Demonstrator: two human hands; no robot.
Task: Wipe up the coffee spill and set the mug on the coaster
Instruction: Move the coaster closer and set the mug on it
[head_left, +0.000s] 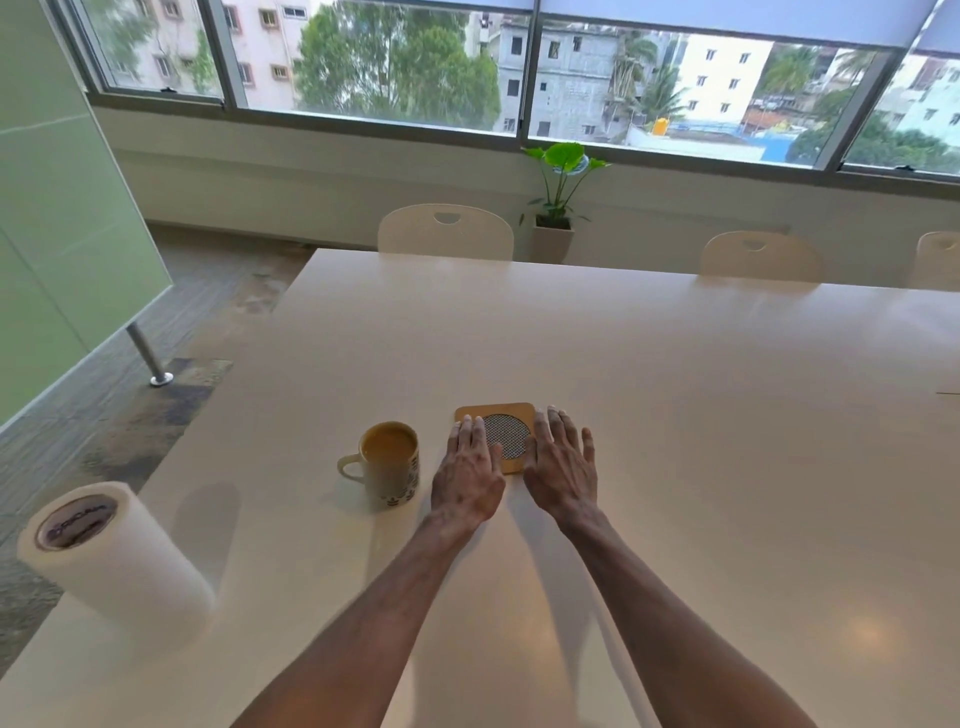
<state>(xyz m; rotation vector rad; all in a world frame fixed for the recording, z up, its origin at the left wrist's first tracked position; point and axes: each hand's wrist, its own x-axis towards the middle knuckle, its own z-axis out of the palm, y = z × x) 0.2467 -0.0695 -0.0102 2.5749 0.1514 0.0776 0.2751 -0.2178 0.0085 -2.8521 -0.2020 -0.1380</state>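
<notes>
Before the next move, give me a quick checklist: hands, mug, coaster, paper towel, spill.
1. Left hand free: ok, flat, fingers on the coaster edge, holding nothing.
2. Right hand free: ok, open beside the coaster.
3. Mug upright: ok, full of coffee, on the table left of the coaster, not yet on it.
4. Coaster free for the mug: not ok, left fingers lie over it.
5. Paper towel roll available: ok, at the table's left edge, untouched.
6. Spill located: cannot tell, no coffee visible on the table.
</notes>
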